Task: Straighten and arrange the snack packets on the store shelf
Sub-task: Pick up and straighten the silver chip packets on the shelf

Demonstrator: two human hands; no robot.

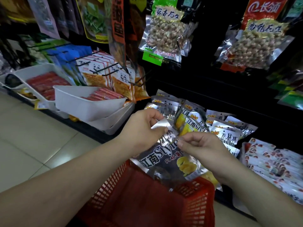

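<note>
Both hands hold one silver snack packet (165,158) by top edge above red basket (147,202); packet's lower end dips into basket. Left hand (142,128) fingers pinched on top-left corner; right hand (201,146) fingers pinched on top-right edge. Matching packets (229,128) lie overlapped on lower shelf just behind. White tray (85,105) at left holds red sausage sticks (103,95); second white tray (32,71) behind holds more. Peanut bags (164,35) hang above

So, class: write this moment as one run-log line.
left hand: pinching silver packet top | right hand: pinching same top edge | packet: above red basket | shelf row: not yet joined
</note>
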